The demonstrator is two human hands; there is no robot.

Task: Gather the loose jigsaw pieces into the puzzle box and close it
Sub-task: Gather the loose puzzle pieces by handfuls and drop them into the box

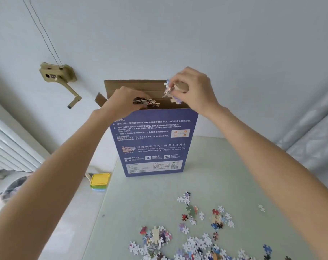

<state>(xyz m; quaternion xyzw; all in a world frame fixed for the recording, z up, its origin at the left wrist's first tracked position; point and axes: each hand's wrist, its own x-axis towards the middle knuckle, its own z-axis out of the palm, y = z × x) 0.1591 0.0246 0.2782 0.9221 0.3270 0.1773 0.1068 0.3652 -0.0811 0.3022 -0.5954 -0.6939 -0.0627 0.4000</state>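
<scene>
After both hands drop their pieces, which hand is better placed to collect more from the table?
Probably the right hand: the loose jigsaw pieces lie on the table's right side, beneath the right forearm. The left hand would have to cross over.

Head view. Your left hand (pixel 124 102) and right hand (pixel 192 90) each hold a clutch of jigsaw pieces in a curled grip over the open top of the upright blue cardboard puzzle box (pixel 153 143). The box stands on the pale green bench (pixel 225 175); loose multicoloured jigsaw pieces (pixel 197 239) lie scattered nearer you.
</scene>
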